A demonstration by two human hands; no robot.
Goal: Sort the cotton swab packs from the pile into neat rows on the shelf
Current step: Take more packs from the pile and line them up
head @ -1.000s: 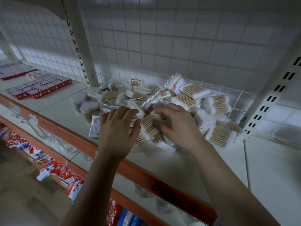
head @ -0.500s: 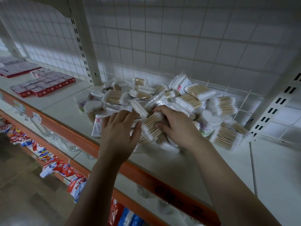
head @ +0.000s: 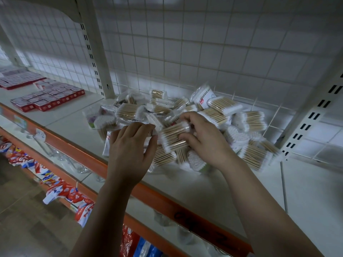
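Cotton swab packs [head: 248,120] lie all in one loose pile [head: 219,110] on the shelf [head: 204,197]. I see no row laid out anywhere, so I judge the sorting barely begun, with nearly all of it left. Nearest me, past the orange front rail [head: 163,203], a strip of bare shelf runs in front of the pile, room enough for a first row by my reckoning. My left hand [head: 130,151] lies palm down on the near left corner of the pile, fingers nearly straight and close together, pressing on packs and gripping none. My right hand [head: 206,140] is just beside it, fingers above and thumb below curled round one wooden-stick pack [head: 173,136], which as far as I can tell is not lifted clear of its neighbours. Behind the hands the packs lie crisscross, some flat, some tilted, up to the wire grid back [head: 185,52]. Far off to the left, past the white upright [head: 96,52], red boxes [head: 48,101] sit in rows.
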